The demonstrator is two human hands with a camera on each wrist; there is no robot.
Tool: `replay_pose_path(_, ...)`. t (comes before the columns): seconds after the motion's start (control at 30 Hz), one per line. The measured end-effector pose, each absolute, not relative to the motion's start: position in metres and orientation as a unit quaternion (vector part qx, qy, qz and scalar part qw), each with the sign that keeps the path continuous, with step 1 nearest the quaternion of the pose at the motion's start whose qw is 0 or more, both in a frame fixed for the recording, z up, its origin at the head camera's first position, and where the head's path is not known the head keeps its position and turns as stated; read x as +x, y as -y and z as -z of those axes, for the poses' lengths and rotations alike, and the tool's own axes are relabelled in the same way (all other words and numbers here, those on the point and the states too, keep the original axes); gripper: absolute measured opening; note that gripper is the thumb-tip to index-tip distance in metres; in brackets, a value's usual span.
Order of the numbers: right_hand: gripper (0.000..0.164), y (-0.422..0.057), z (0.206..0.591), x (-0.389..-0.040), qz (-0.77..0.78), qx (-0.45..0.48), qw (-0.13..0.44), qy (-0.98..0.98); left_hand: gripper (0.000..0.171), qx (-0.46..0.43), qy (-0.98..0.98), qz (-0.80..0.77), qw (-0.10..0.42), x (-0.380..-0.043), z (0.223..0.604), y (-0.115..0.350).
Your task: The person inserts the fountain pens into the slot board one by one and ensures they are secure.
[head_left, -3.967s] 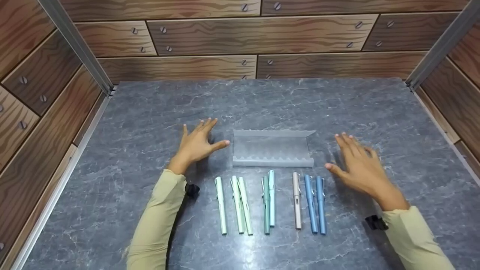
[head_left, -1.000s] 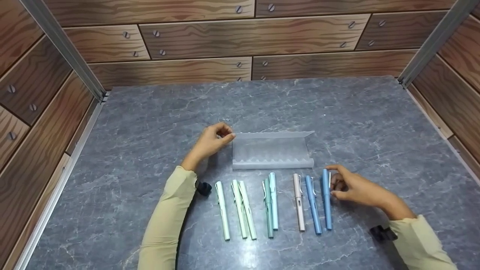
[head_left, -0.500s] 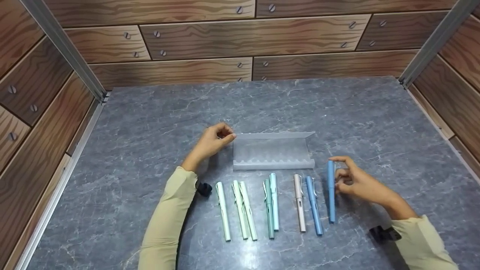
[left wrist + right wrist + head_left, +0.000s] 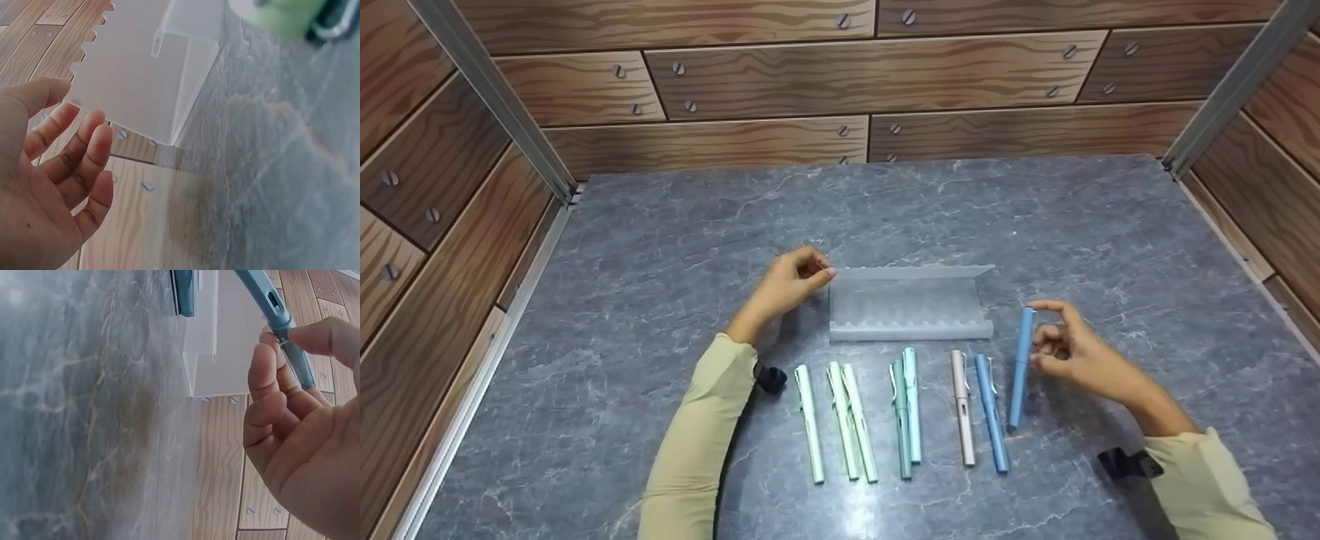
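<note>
My right hand (image 4: 1087, 367) holds a blue pen (image 4: 1021, 367) between thumb and fingers, one fingertip at its top end. The pen leans, raised off the table, right of the other pens. In the right wrist view, the thumb presses on the pen's barrel (image 4: 297, 363). A frosted clear plastic pen case (image 4: 911, 300) lies unfolded on the table, with scalloped notches along its edges. My left hand (image 4: 789, 285) pinches its far left corner; the left wrist view shows thumb and index finger at the corner of the notched flap (image 4: 124, 67).
Several pens lie in a row in front of the case: light green pens (image 4: 810, 424), a dark teal pen (image 4: 901, 420), a pale turquoise pen (image 4: 912, 405), a greyish-mauve pen (image 4: 963, 409) and another blue pen (image 4: 992, 412). Wood-patterned walls (image 4: 757, 82) enclose the marbled table (image 4: 697, 217).
Both hands were spread open at first. My left hand has since pinched the case's corner; my right hand has picked up the rightmost blue pen, raising and tilting it.
</note>
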State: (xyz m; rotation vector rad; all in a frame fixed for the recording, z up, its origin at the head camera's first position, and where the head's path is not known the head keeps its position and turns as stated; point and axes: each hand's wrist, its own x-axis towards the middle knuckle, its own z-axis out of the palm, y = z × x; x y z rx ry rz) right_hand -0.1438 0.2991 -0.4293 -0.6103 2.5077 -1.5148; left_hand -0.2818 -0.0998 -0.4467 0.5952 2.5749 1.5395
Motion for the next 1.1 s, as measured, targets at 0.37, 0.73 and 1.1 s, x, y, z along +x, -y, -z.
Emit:
replay_pose_path(0.37,0.062,-0.288,0.414,-0.158,0.506,-0.190,0.019,-0.841,0.016,0.194,-0.840,-0.505,0.039,-0.282,0.447,0.100)
replay_pose_path(0.73,0.064,-0.272,0.401,-0.175,0.453,-0.147,-0.061,-0.877,0.016,0.195,-0.849,-0.489,0.034,-0.282,0.447,0.101)
replay_pose_path(1.1,0.061,-0.259,0.392,-0.195,0.350,-0.133,-0.149,-0.915,0.017,0.188,-0.853,-0.486,0.037,-0.282,0.445,0.100)
